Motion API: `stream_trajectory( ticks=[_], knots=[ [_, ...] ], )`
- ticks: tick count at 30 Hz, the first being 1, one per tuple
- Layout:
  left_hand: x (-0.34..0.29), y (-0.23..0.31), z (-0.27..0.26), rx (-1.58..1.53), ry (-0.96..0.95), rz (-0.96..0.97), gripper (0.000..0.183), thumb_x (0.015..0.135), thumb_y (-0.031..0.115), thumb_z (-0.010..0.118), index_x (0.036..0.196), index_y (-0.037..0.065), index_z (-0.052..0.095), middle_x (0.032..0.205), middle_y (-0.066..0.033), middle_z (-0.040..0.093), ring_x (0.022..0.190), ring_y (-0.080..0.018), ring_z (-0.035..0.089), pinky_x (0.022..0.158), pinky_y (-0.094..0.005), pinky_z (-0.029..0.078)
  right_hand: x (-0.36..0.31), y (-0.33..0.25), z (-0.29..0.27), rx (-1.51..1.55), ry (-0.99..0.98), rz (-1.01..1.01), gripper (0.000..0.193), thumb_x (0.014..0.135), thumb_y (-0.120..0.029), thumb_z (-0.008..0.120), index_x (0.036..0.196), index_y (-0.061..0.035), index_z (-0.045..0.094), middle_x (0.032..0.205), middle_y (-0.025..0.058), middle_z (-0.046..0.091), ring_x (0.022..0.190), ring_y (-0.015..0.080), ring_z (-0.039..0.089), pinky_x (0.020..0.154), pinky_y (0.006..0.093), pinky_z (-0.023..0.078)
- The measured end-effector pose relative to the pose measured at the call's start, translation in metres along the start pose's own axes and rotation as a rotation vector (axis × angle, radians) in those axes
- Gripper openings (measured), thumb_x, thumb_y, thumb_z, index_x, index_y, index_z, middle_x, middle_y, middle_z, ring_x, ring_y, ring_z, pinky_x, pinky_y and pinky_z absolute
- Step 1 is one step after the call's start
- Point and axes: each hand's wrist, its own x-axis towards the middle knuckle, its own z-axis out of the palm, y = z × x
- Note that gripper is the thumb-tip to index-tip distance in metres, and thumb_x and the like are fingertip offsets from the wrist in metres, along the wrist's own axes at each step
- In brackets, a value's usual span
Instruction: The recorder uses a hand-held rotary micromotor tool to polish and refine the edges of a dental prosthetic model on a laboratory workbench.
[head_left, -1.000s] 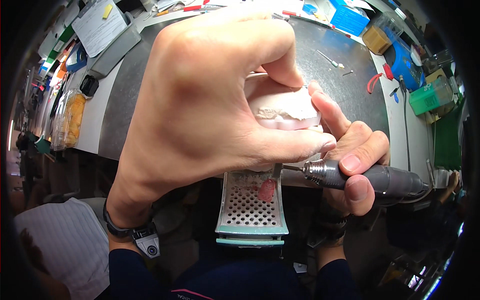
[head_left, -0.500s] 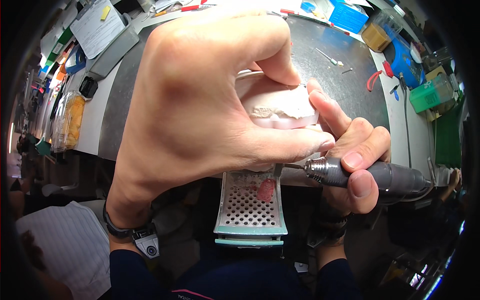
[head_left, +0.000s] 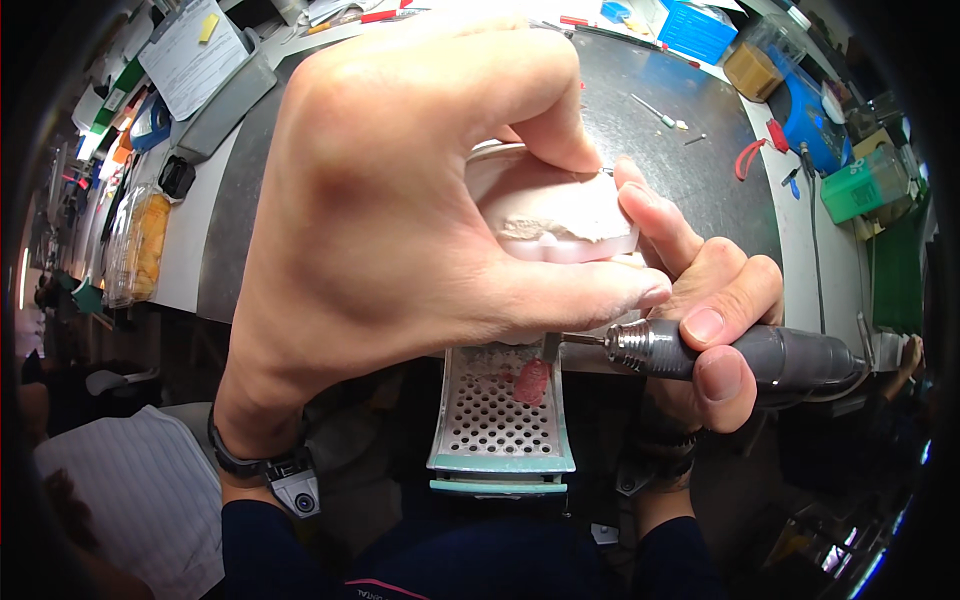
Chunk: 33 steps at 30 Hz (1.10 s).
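My left hand (head_left: 400,200) is wrapped round a pale plaster dental model (head_left: 550,200), thumb along its near side and index finger on top. A translucent pinkish-white layer (head_left: 560,248) runs along the model's lower edge. In my right hand (head_left: 715,310) is a dark grey rotary handpiece (head_left: 780,355), pointing left. Its thin metal shank (head_left: 582,339) carries a small grey tip just below my left thumb. One finger of my right hand touches the model's right side. The model's underside and far side are hidden by my left hand.
Below the model, a perforated tray with a teal rim (head_left: 500,464) juts from the bench edge; a pink lump (head_left: 531,382) lies on it. On the dark bench top (head_left: 700,190) lie a small instrument (head_left: 655,112) and a bur. Blue and green boxes stand right, a grey bin (head_left: 230,95) left.
The handpiece and its tip have shifted very slightly downward and to the left. My left hand keeps its grip on the dental model, almost still.
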Motion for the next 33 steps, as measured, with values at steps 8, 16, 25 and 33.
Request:
stream_trajectory(
  ticks=[8, 16, 25, 33],
  knots=[
    [0.005, 0.01, -0.002, 0.065, 0.02, 0.025, 0.047, 0.051, 0.014, 0.092, 0.075, 0.0, 0.055, 0.078, -0.0057, 0.055, 0.074, -0.013, 0.062, 0.063, -0.0248, 0.053, 0.0, 0.003, -0.001, -0.017, -0.019, -0.022, 0.018, 0.078, -0.025, 0.065, 0.076, -0.011, 0.053, 0.065, 0.0048, 0.051, 0.119, 0.0427, 0.051, 0.112, 0.0627, 0.016],
    [0.001, 0.01, 0.0, -0.019, 0.114, -0.012, 0.046, 0.051, 0.015, 0.092, 0.075, 0.001, 0.055, 0.078, -0.0053, 0.054, 0.073, -0.012, 0.06, 0.064, -0.025, 0.053, -0.001, 0.004, 0.002, 0.016, -0.006, -0.042, 0.017, 0.078, -0.024, 0.064, 0.077, -0.0111, 0.052, 0.066, 0.0043, 0.051, 0.12, 0.0413, 0.05, 0.112, 0.0622, 0.014],
    [0.001, 0.004, -0.003, 0.047, 0.013, -0.003, 0.046, 0.052, 0.015, 0.092, 0.075, 0.0, 0.055, 0.079, -0.0058, 0.055, 0.074, -0.0121, 0.06, 0.065, -0.0256, 0.054, -0.001, -0.002, 0.001, -0.019, 0.013, 0.013, 0.017, 0.077, -0.025, 0.063, 0.075, -0.0114, 0.052, 0.064, 0.0048, 0.051, 0.12, 0.0417, 0.05, 0.112, 0.0625, 0.012],
    [0.008, 0.015, 0.0, 0.27, 0.106, 0.172, 0.045, 0.052, 0.016, 0.091, 0.072, -0.001, 0.055, 0.076, -0.0064, 0.054, 0.07, -0.012, 0.059, 0.058, -0.0252, 0.052, 0.006, -0.007, 0.003, -0.025, -0.036, -0.027, 0.018, 0.075, -0.024, 0.063, 0.074, -0.0105, 0.051, 0.066, 0.0074, 0.053, 0.119, 0.0438, 0.05, 0.112, 0.0641, 0.011]
  ],
)
